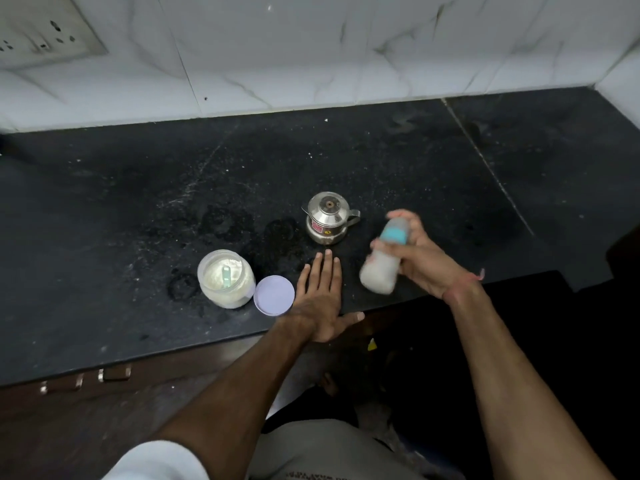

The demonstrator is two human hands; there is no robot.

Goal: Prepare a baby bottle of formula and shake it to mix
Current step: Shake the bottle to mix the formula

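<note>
Black worktop (138,209) before us, our right hand (420,259) with fingers curled round the blurred milky bottle (382,261) held tilted above its front edge, our left hand (320,299) flat, fingers straight, beside the lid (273,296), open jar (225,278), steel pot (327,223) behind

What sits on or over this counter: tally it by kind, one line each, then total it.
Baby bottle, milky, held in the right hand: 1
Open formula jar, scoop inside: 1
Scoop: 1
Lilac jar lid, lying beside the jar: 1
Lidded steel pot: 1
Total: 5
The left hand rests flat on the counter.
</note>
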